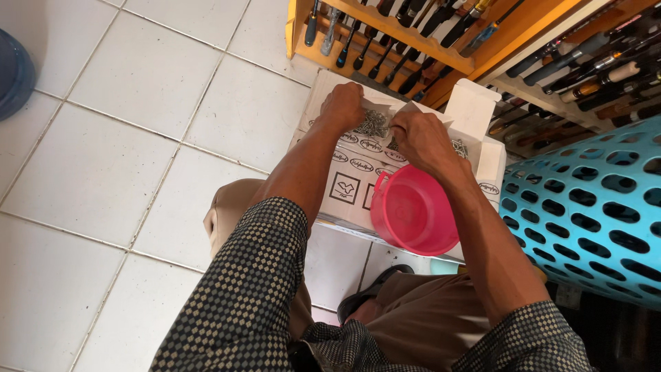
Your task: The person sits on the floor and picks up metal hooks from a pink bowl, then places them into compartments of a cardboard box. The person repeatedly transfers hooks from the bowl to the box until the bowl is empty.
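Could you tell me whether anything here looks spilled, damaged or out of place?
Nothing stands out. Both hands, left hand and right hand, work a pile of small metal pieces over the white box; the pink bowl sits upright.

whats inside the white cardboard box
Inside the white cardboard box, small silvery metal pieces show between the left hand and right hand. Hands and flaps hide the rest.

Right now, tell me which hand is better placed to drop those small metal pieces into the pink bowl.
Probably the right hand: it sits just above the pink bowl on the white box. The left hand grips the clear bag of metal pieces farther away.
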